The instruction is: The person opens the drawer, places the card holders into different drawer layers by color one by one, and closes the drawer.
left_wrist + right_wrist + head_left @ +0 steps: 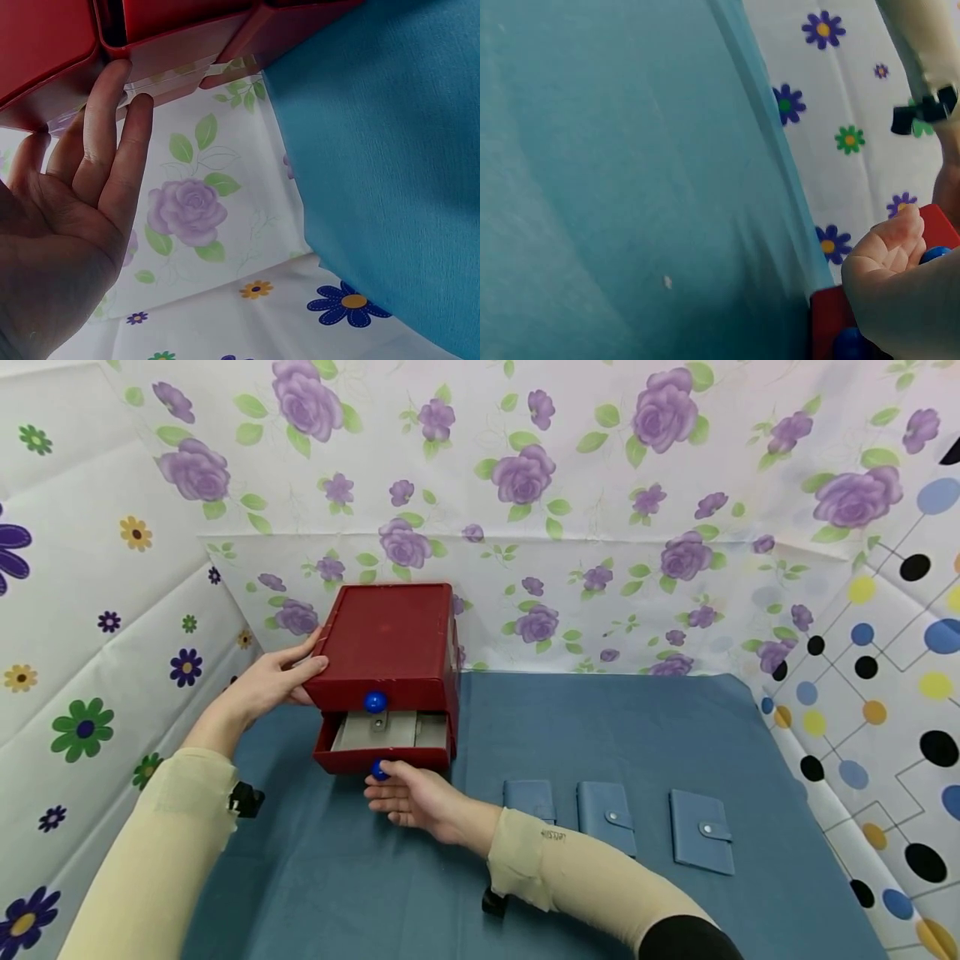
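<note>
A red two-drawer box (382,635) stands at the back left of the table. Its lower drawer (390,760) is pulled out part way, and a pale grey notebook with a snap strap (367,732) lies inside. My left hand (276,681) rests against the box's left side, thumb at the top edge; the left wrist view shows its fingers (105,142) extended along that side. My right hand (431,802) pinches the lower drawer's blue knob (378,770) between thumb and index finger, other fingers loosely extended below. The upper drawer's blue knob (375,702) is untouched.
Three blue notebooks with snap straps lie to the right: one (528,797) partly behind my right forearm, one (606,814) in the middle, one (701,831) farther right. Blue cloth (585,718) covers the table. Patterned sheets (585,568) stand at the back and both sides.
</note>
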{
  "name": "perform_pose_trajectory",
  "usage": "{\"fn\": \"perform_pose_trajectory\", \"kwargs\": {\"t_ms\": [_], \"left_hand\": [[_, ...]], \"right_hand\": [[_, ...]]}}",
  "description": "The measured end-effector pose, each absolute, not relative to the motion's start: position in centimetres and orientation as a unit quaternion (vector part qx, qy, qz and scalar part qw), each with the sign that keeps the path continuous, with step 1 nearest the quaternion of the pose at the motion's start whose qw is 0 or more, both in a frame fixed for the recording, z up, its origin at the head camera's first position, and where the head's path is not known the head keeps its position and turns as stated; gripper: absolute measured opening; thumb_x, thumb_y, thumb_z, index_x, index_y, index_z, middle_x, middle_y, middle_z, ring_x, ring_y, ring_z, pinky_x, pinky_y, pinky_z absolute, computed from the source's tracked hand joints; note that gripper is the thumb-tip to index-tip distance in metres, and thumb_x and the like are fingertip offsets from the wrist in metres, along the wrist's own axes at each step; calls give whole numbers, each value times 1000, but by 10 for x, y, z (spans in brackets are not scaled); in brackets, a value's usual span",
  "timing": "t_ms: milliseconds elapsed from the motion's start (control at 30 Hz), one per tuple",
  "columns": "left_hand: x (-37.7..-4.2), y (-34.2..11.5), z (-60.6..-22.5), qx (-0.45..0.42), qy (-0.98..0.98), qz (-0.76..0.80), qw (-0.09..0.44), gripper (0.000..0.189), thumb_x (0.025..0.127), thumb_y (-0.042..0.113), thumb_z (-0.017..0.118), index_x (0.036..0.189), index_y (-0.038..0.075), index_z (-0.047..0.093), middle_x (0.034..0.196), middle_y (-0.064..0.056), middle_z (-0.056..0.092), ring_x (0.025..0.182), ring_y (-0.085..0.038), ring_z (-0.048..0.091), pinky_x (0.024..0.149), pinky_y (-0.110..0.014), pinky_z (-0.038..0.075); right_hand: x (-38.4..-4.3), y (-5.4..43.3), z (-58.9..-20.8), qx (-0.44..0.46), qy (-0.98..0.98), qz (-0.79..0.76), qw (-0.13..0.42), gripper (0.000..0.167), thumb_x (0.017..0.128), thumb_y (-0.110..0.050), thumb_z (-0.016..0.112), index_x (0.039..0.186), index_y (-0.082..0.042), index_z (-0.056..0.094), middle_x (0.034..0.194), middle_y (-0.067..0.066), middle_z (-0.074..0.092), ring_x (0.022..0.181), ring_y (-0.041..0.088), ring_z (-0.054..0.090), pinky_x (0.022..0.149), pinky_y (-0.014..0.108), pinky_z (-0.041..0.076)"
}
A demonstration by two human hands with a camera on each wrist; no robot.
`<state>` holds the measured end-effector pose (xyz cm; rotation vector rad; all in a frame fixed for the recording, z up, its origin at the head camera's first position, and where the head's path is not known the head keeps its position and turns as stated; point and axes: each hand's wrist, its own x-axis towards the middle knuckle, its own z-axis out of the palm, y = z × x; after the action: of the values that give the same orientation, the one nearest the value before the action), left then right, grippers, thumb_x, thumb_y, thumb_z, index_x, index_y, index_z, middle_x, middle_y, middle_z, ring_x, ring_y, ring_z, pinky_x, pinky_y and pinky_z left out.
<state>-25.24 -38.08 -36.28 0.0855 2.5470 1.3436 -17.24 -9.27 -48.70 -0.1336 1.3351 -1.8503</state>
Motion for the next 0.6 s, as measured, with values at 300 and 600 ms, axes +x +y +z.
{"fn": "perform_pose_trajectory", "kwargs": {"t_ms": [300, 600], "left_hand": [[-252, -383, -364, 31, 874, 467, 130, 73, 112, 50, 52, 171, 37, 11, 171, -28, 27, 91, -23, 79, 90, -31, 61], [-253, -382, -365, 32, 871, 473, 130, 73, 112, 50, 53, 170, 38, 12, 169, -28, 31, 86, -22, 79, 87, -27, 60]], "right_hand": [[-192, -100, -491, -65, 553, -742, 373, 65, 110, -55, 53, 147, -3, 64, 134, 10, 71, 107, 13, 69, 82, 25, 53], [-209, -109, -491, -48, 566, -753, 331, 61, 110, -56, 53, 144, -7, 67, 128, 5, 73, 105, 13, 68, 79, 23, 52]]}}
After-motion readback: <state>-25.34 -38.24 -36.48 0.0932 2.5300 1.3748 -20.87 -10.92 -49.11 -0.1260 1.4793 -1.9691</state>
